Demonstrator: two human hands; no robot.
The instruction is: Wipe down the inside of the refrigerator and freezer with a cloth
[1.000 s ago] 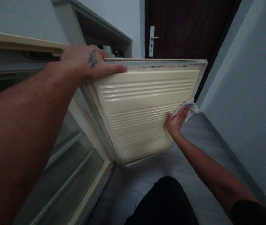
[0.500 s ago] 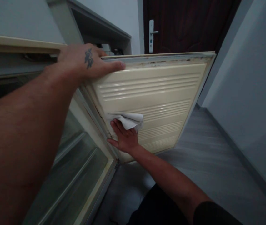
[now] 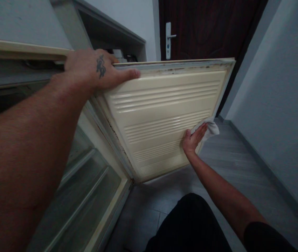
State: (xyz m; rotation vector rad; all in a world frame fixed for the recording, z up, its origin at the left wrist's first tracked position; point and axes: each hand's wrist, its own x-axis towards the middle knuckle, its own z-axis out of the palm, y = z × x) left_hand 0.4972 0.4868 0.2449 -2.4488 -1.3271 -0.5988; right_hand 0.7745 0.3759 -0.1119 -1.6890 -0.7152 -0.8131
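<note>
An opened refrigerator door (image 3: 161,101) shows its cream ribbed inner panel, with dark stains along the top gasket. My left hand (image 3: 96,68) grips the door's top edge near the hinge side, its thumb lying over the inner face. Low on the far side of the panel, my right hand (image 3: 194,137) presses a white cloth (image 3: 212,128) against the door's outer edge. Part of the cloth sticks out past that edge, and the rest is under the fingers. Left of the door is the refrigerator's open compartment (image 3: 85,196).
Behind the door stand a grey shelf unit (image 3: 114,21) holding small items and a dark red room door (image 3: 212,28) with a silver handle (image 3: 168,40). A wall (image 3: 282,87) rises at the right above grey flooring (image 3: 233,157). My dark-clothed knee (image 3: 191,224) is below.
My right hand has moved with the cloth from the hinge side of the panel to its far right edge. My left hand stays on the door's top.
</note>
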